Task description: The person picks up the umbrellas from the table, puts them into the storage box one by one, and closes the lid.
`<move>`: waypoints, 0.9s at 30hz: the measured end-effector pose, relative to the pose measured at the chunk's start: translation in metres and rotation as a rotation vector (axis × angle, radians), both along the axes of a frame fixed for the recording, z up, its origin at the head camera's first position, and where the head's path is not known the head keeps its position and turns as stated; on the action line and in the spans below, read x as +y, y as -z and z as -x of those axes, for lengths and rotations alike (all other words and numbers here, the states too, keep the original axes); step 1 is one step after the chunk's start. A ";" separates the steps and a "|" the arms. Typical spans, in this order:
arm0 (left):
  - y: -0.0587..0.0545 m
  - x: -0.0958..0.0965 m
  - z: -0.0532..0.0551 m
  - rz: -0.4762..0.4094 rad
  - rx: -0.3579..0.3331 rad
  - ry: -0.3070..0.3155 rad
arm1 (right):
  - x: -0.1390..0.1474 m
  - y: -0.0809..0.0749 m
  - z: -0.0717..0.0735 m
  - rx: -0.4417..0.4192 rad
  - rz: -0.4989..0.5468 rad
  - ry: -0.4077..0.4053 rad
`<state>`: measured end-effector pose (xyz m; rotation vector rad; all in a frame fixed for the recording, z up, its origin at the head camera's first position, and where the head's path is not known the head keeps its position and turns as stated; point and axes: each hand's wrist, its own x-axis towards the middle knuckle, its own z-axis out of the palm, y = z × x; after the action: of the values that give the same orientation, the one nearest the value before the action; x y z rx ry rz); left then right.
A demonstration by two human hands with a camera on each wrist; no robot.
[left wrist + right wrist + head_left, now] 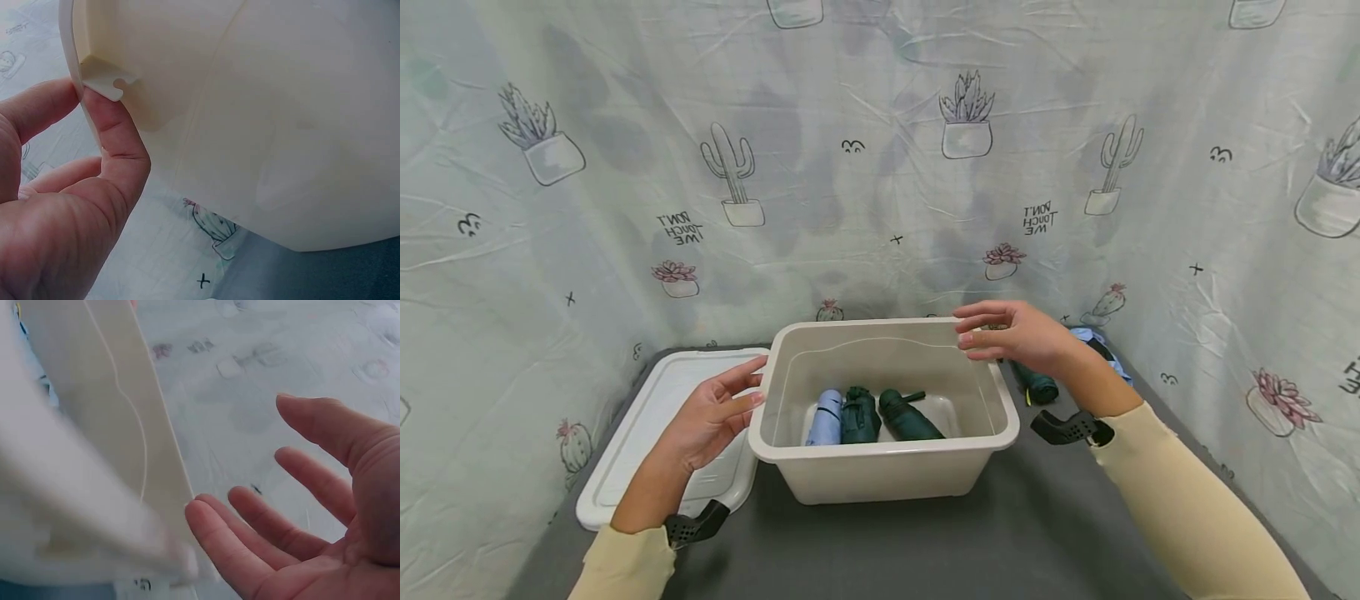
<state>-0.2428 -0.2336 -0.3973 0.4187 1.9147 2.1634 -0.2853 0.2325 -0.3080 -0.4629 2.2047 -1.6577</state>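
Observation:
A beige plastic storage bin [883,475] stands in front of me. Inside it lie a light blue folded umbrella [826,418] and two dark green folded umbrellas, one in the middle [860,417] and one leaning to the right [910,418]. My left hand [715,412] pinches the bin's left rim; in the left wrist view a bent finger [122,137] tucks under the lip beside a small notched tab [109,81]. Over the back right corner is my right hand [1018,335], its fingers loosely spread and nothing held, as the right wrist view also shows.
A white lid [647,425] lies flat on the grey table [880,550] to the left. Right of the bin, partly behind my right arm, are another dark green folded umbrella [1037,385] and a blue bundle [1101,343]. A printed curtain [865,200] surrounds the table.

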 end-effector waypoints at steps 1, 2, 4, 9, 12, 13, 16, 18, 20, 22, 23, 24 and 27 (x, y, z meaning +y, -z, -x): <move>0.000 0.000 0.000 0.000 0.000 0.000 | 0.004 0.002 -0.001 0.010 0.007 0.017; 0.001 0.000 0.000 0.002 0.002 0.000 | 0.008 0.004 -0.001 0.018 0.017 0.038; 0.001 0.000 0.000 0.005 0.005 0.002 | 0.017 0.008 -0.002 0.038 0.027 0.077; 0.001 0.000 0.001 0.006 0.011 0.006 | 0.041 0.019 -0.004 0.103 0.065 0.158; 0.001 0.000 0.001 0.002 0.006 0.004 | 0.056 0.026 -0.004 0.144 0.108 0.200; 0.001 0.000 0.001 0.001 0.005 0.003 | 0.062 0.029 -0.003 0.156 0.136 0.209; 0.001 0.000 0.002 0.002 0.003 -0.001 | 0.078 0.036 0.000 0.195 0.225 0.229; 0.001 0.000 0.002 0.005 0.003 -0.004 | 0.089 0.040 0.002 0.219 0.277 0.237; 0.001 0.000 0.002 0.007 0.005 -0.007 | 0.100 0.044 0.005 0.242 0.300 0.253; 0.001 0.000 0.002 0.007 0.006 -0.007 | 0.111 0.047 0.007 0.267 0.266 0.293; 0.001 0.000 0.002 0.007 0.006 -0.008 | 0.116 0.049 0.008 0.273 0.240 0.317; 0.001 0.000 0.002 0.006 0.006 -0.008 | 0.121 0.050 0.009 0.277 0.206 0.343; 0.001 0.000 0.002 0.004 0.004 -0.006 | 0.136 0.054 0.010 0.289 0.021 0.423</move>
<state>-0.2445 -0.2336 -0.3987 0.4178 1.9248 2.1636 -0.2956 0.3681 -0.3622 -0.2638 2.6425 -1.9243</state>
